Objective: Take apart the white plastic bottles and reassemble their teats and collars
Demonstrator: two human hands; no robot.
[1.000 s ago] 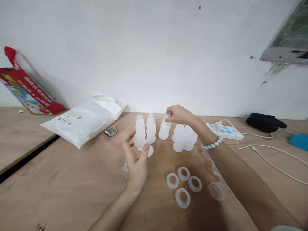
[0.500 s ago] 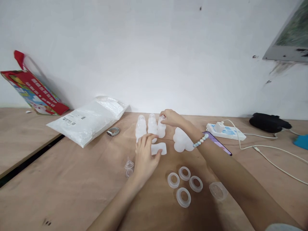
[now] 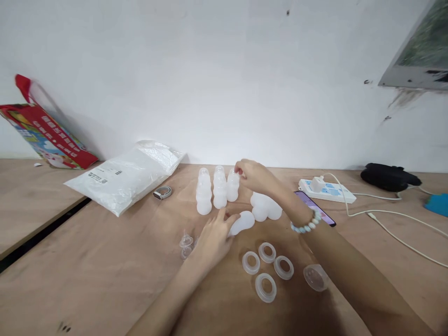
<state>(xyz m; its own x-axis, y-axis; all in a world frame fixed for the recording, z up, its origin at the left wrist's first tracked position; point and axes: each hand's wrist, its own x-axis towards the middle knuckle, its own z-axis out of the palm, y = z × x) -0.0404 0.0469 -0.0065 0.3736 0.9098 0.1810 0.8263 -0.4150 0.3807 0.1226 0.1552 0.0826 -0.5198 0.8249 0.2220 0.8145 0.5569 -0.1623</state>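
Three translucent white bottles stand in a row near the back of the wooden table [image 3: 105,275]: one at the left [image 3: 204,198], one in the middle [image 3: 220,193] and one at the right [image 3: 232,185]. My right hand [image 3: 255,176] pinches the top of the right bottle. My left hand [image 3: 214,239] lies low on the table with its fingers round a fallen bottle [image 3: 244,222]. A cluster of more bottles [image 3: 265,208] stands behind my right wrist. Several clear rings [image 3: 267,269] and a clear cap [image 3: 315,277] lie in front. Small clear teats [image 3: 185,244] lie left of my left hand.
A white plastic bag [image 3: 126,175] and a metal ring-shaped thing [image 3: 162,192] lie at the back left, a red printed bag [image 3: 45,133] leans on the wall. A phone [image 3: 315,212], a power strip [image 3: 327,190] with cables and a black object [image 3: 388,177] are at the right.
My right hand brought the bottle it holds leftward and set it beside the other two. My left hand dropped to the table and took hold of the fallen bottle.
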